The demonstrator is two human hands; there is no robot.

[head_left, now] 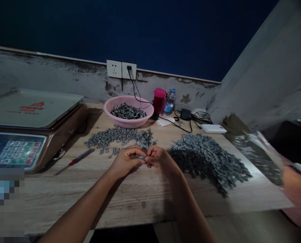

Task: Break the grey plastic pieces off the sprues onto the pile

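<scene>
My left hand [127, 159] and right hand [158, 158] pinch a small grey part [141, 157].
I reach in from seven and five o'clock; the part sits between them, its long axis seemingly nine to three.

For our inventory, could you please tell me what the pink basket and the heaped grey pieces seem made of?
Pink basket: probably plastic with a smooth finish, judging by its even colour and perforated wall. Heaped grey pieces: possibly metal, dull with pale glints, though grey plastic could look alike.
</scene>
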